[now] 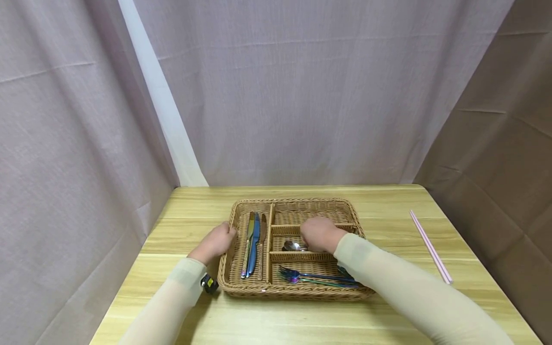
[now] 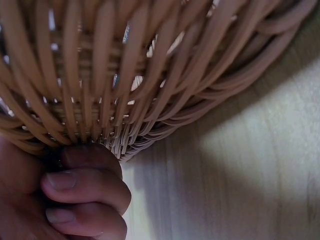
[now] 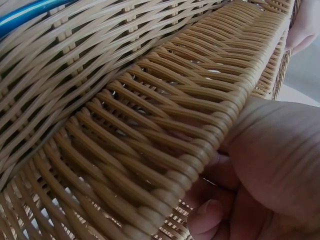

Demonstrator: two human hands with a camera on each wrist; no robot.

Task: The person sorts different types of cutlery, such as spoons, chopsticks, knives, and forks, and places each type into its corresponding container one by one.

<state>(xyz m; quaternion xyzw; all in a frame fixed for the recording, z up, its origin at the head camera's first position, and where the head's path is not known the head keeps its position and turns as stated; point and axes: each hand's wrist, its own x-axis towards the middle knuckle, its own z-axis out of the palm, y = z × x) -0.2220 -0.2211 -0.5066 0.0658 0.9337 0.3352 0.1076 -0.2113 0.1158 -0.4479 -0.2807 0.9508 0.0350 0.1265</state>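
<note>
A wicker cutlery basket point(image 1: 297, 293) lies on the table. My left hand point(image 1: 220, 238) grips its left rim; in the left wrist view, the curled fingers point(image 2: 90, 192) press up against the weave. My right hand point(image 1: 321, 234) reaches down into the middle compartment, where spoons point(image 1: 294, 246) show their bowls just left of it and their handles are hidden. Curled right fingers point(image 3: 207, 212) show behind a woven divider point(image 3: 165, 125); I cannot tell whether they hold a spoon. Several knives point(image 1: 254, 244) lie in the left compartment, and forks point(image 1: 319, 278) in the front one.
Pink chopsticks point(image 1: 431, 247) lie on the wooden table point(image 1: 267, 321) to the right of the basket. A small black object with a yellow mark point(image 1: 209, 283) shows at my left wrist. Fabric curtains point(image 1: 302, 96) stand around the back and sides.
</note>
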